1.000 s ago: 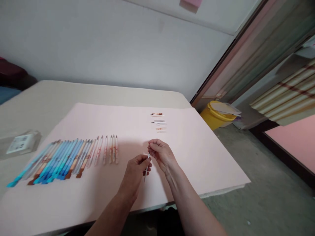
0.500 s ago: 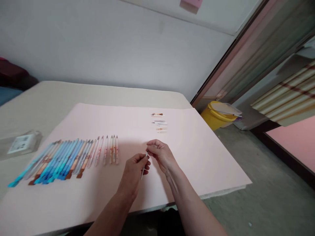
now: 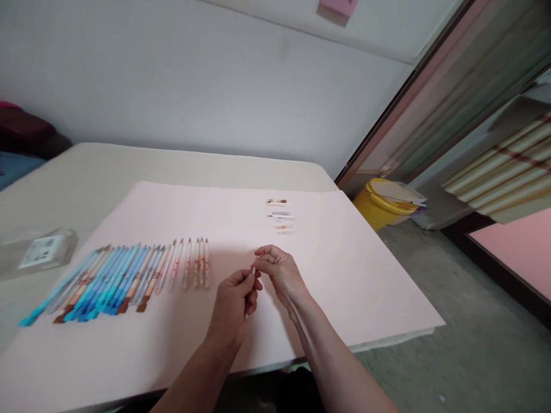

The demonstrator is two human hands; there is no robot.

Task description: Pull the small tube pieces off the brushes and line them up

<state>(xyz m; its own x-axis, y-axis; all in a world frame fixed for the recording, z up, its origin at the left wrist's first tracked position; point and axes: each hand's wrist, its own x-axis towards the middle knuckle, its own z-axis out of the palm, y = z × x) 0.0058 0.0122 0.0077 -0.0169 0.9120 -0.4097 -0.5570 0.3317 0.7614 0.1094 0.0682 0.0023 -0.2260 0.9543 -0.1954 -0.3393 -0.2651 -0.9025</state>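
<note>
Between the fingers of my left hand (image 3: 232, 301) is a thin white stick that looks like a pen refill (image 3: 253, 269), held tilted over the pink sheet (image 3: 327, 275). Its lower part passes behind my left fingers. My right hand (image 3: 282, 275) is closed in a pinch at the upper end, and whether a small part sits there I cannot make out. Left of my hands lies a row of pens (image 3: 116, 278), blue, brown, grey and clear with red prints. Beyond my hands are small groups of pen parts (image 3: 279, 216), some with dark tips.
A clear plastic packet (image 3: 45, 252) with a white label lies at the left of the cream table (image 3: 193, 166). A yellow bin (image 3: 374, 206) stands on the floor past the table's right edge. A wall (image 3: 215, 86) rises behind the table.
My right fingers have come down slightly closer to the left ones at the upper end of the refill. Less of the refill shows above and below my left hand.
</note>
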